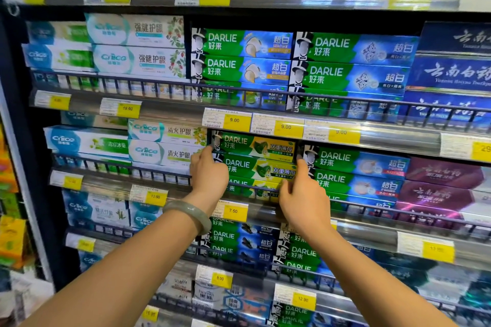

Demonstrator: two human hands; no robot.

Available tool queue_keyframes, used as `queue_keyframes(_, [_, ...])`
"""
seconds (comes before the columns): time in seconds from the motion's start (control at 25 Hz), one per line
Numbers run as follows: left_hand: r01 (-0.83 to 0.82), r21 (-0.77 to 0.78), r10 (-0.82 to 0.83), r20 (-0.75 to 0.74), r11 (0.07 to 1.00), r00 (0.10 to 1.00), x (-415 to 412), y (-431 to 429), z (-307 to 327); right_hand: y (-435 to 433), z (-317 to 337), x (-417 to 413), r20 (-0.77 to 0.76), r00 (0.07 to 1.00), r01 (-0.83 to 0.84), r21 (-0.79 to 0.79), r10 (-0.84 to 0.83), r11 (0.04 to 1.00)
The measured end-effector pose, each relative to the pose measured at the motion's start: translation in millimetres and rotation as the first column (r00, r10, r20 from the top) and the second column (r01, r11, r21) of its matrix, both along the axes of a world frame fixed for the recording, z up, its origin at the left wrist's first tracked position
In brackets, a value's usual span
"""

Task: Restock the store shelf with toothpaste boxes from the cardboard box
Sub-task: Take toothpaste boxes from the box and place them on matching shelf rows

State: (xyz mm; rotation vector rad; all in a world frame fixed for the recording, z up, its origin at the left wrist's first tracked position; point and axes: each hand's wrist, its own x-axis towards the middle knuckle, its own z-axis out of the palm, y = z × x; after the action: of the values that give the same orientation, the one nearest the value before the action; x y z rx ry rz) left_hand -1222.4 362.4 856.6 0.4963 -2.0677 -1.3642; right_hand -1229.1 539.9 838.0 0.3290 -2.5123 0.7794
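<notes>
A stack of green-and-yellow Darlie toothpaste boxes [255,168] lies flat on the middle shelf behind a dark wire rail [247,187]. My left hand [208,174], with a pale jade bangle on the wrist, presses against the left end of the second box in the stack. My right hand [303,194] touches that box's right end, index finger pointing up along its edge. Both hands rest on the box ends, which their fingers partly hide. The cardboard box is out of view.
Green-and-blue Darlie boxes [356,167] sit right of the stack, white Crest boxes [164,151] to its left. Shelves above and below are packed with toothpaste. Yellow price tags [235,121] line each shelf edge. A dark shelf upright [16,141] stands at the left.
</notes>
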Motion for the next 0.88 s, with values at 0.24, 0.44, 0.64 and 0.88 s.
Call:
queue_keyframes(0.24, [-0.068,0.074,0.06,0.105,0.995,0.993,-4.2,10.5,19.4,-11.9,11.0,-7.8,0.074,0.997,-0.02,-0.129,0.03,0.991])
queue_keyframes(0.44, [-0.123,0.139,0.107,0.12,0.983,0.987,-9.9,4.7,20.0,-16.3,10.2,-12.2,0.143,0.987,-0.032,-0.239,0.068,0.971])
queue_keyframes(0.64, [-0.085,0.136,0.07,0.113,0.987,0.991,-11.6,-0.1,21.4,-15.7,9.2,-14.2,0.15,0.986,-0.035,-0.261,0.077,0.965])
queue_keyframes(0.88, [-0.089,0.134,0.083,0.047,0.987,0.995,-9.8,-1.8,17.7,-13.3,7.8,-13.7,0.14,0.986,-0.046,-0.29,0.09,0.956])
